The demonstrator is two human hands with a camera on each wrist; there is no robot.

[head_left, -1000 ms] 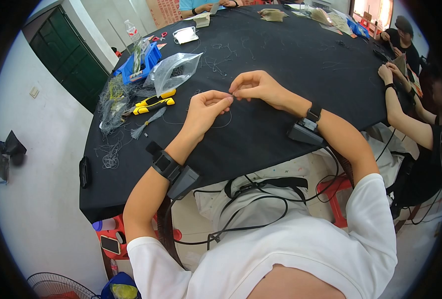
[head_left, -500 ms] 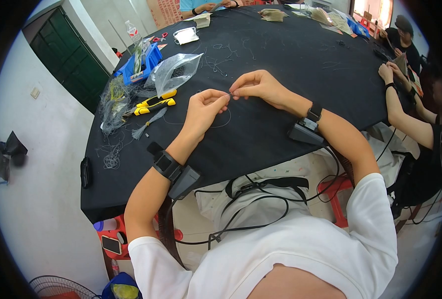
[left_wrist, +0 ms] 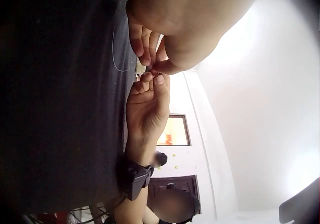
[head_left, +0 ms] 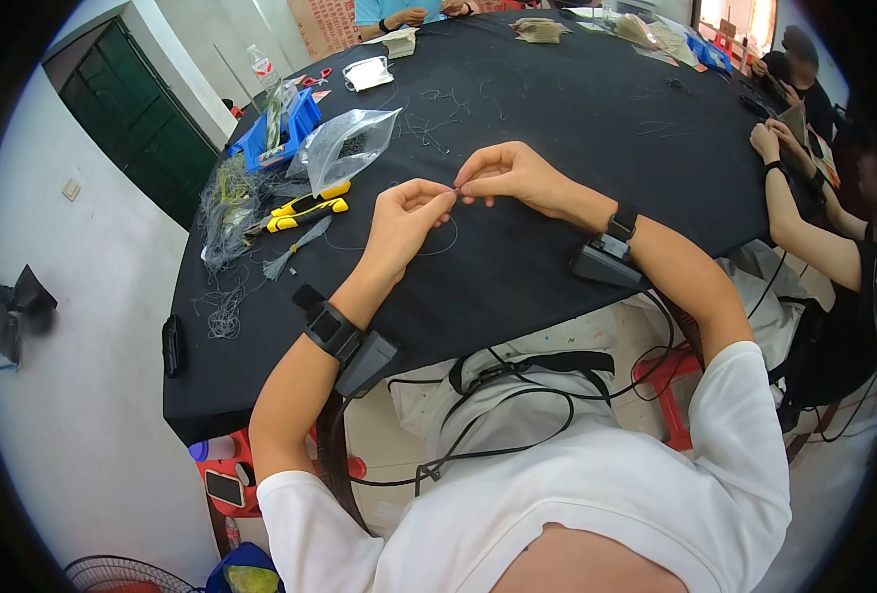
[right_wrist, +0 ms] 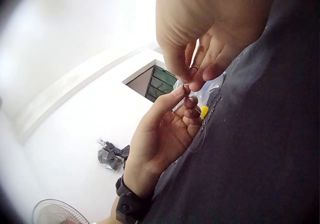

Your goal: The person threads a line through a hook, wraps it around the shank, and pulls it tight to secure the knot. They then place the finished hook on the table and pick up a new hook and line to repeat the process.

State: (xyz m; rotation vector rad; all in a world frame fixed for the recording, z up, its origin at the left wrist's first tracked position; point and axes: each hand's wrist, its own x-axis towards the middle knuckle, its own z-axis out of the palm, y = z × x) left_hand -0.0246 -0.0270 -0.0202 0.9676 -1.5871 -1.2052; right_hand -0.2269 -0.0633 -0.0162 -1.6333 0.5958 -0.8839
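Both hands meet fingertip to fingertip over the black-covered table [head_left: 557,296]. My left hand [head_left: 406,219] pinches a thin grey cord [right_wrist: 202,140] between thumb and forefinger. A slack loop of it hangs below the fingers and curves over the cloth. My right hand [head_left: 517,178] pinches the same cord right beside the left fingertips, with a tiny loop [right_wrist: 194,69] showing between its fingers in the right wrist view. Fingertips hide the exact point where the strands meet. Left of the hands lie yellow-and-black pliers [head_left: 310,216] and a tied bundle of grey strands [head_left: 297,249].
A clear plastic bag [head_left: 344,148], a blue bin [head_left: 305,117] and tangled grey cord [head_left: 226,222] sit on the left. Red scissors [head_left: 318,77] and a white pouch [head_left: 368,73] lie farther back. Other people work at the far and right edges.
The hands stay almost in place, fingertips together; the right fingers shift slightly against the left. The cord's loop keeps its shape. The view drifts slightly.
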